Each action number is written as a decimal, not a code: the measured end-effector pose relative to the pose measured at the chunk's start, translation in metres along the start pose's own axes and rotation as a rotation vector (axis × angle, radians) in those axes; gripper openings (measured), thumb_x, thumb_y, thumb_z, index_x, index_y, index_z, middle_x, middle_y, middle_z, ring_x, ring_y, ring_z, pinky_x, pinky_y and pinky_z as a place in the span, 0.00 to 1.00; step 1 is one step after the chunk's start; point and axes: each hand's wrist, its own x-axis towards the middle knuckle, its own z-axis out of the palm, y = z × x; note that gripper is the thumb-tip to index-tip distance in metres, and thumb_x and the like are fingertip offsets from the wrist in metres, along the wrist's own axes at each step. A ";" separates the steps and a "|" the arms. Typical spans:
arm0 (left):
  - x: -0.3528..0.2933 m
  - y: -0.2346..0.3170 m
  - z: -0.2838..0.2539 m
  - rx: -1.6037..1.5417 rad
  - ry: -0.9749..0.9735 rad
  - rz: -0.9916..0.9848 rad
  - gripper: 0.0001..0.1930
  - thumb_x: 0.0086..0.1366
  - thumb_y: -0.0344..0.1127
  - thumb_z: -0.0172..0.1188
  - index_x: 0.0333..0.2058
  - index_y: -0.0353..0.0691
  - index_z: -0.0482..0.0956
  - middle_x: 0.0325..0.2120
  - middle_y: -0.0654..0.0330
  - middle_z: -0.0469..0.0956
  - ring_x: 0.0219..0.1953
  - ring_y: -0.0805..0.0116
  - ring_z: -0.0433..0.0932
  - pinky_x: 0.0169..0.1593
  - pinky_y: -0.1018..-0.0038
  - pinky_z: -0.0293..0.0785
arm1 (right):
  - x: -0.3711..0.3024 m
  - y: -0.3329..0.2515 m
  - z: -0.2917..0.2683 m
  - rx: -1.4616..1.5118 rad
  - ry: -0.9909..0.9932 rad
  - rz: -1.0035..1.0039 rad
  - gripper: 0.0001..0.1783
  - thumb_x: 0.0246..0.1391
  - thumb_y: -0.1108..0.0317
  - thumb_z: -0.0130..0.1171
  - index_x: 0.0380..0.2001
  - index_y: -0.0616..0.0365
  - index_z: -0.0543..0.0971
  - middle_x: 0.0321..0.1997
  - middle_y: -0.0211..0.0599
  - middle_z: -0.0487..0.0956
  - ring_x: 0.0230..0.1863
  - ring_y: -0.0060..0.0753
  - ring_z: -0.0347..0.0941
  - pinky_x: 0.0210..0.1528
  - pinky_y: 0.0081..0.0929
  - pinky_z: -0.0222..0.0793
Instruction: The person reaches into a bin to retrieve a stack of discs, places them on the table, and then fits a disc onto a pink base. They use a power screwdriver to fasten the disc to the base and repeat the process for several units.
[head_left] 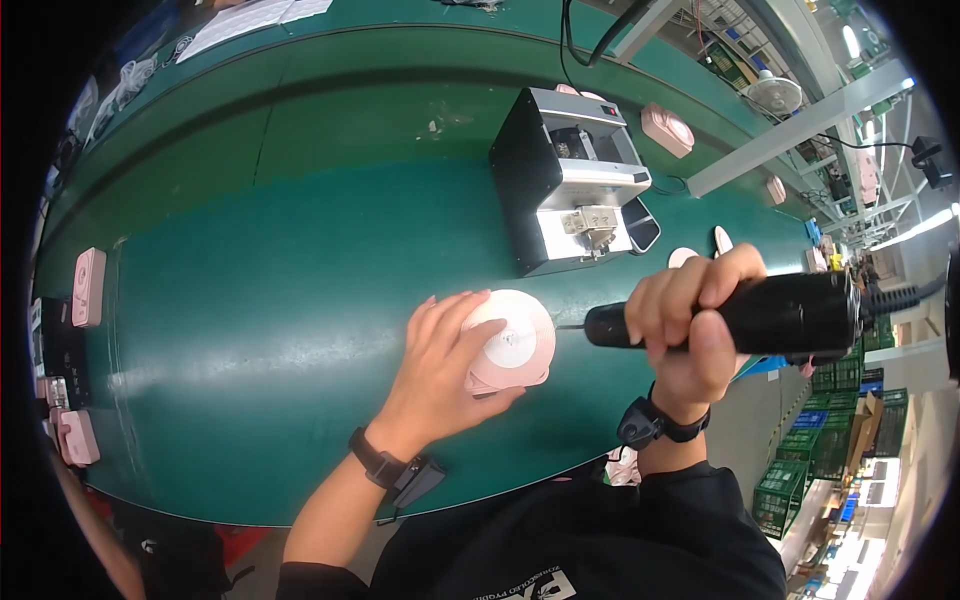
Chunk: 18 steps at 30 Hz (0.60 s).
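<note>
While our green table (250,400) takes up most of the view, we make the round pink piece (515,350) the middle of our clock. At one o'clock stands one grey machine (590,185), maybe set back to leave room for hands. At three o'clock our right hand (690,300) wraps tight around one black power tool (790,315), likely for a firm grip; its thin tip (572,327) points to nine o'clock, at the piece. From nine o'clock our left hand (435,365) pinches that one piece by its edge over the table, a fingertip on top, likely to keep it still. We count two pink boxes (89,288) near nine o'clock and one past the machine. Two little discs (682,257) lie at two o'clock. Farther things are too small to count.
</note>
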 end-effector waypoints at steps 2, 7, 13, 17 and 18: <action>0.001 0.000 0.001 -0.002 -0.003 0.008 0.37 0.45 0.43 0.83 0.55 0.44 0.79 0.64 0.51 0.71 0.66 0.47 0.69 0.69 0.42 0.60 | -0.005 -0.003 0.020 0.045 -0.033 -0.009 0.19 0.61 0.63 0.65 0.39 0.53 0.62 0.21 0.29 0.66 0.16 0.23 0.61 0.22 0.28 0.65; 0.002 0.000 0.002 0.002 -0.006 0.020 0.36 0.46 0.44 0.82 0.55 0.45 0.79 0.63 0.54 0.72 0.66 0.49 0.69 0.69 0.43 0.60 | -0.008 0.005 0.033 0.060 -0.058 0.045 0.21 0.60 0.62 0.68 0.39 0.52 0.62 0.21 0.29 0.68 0.16 0.23 0.63 0.23 0.28 0.66; 0.002 0.001 0.000 0.017 -0.014 0.017 0.35 0.46 0.44 0.82 0.54 0.44 0.79 0.63 0.55 0.72 0.65 0.49 0.70 0.69 0.43 0.59 | -0.007 0.018 0.032 -0.018 -0.141 0.030 0.22 0.59 0.65 0.69 0.39 0.53 0.63 0.21 0.31 0.69 0.17 0.23 0.65 0.25 0.29 0.68; 0.002 0.001 0.001 0.018 -0.007 0.013 0.35 0.46 0.44 0.82 0.53 0.44 0.80 0.62 0.56 0.73 0.65 0.49 0.70 0.69 0.43 0.60 | -0.009 0.022 0.030 -0.040 -0.177 0.040 0.21 0.59 0.66 0.69 0.39 0.53 0.63 0.21 0.31 0.70 0.17 0.23 0.65 0.25 0.29 0.69; 0.002 0.001 0.001 0.014 -0.004 0.014 0.35 0.45 0.44 0.82 0.53 0.44 0.80 0.62 0.56 0.73 0.65 0.49 0.70 0.69 0.43 0.60 | -0.009 0.023 0.030 -0.040 -0.187 0.048 0.21 0.59 0.67 0.69 0.39 0.53 0.63 0.21 0.31 0.69 0.17 0.23 0.65 0.25 0.29 0.69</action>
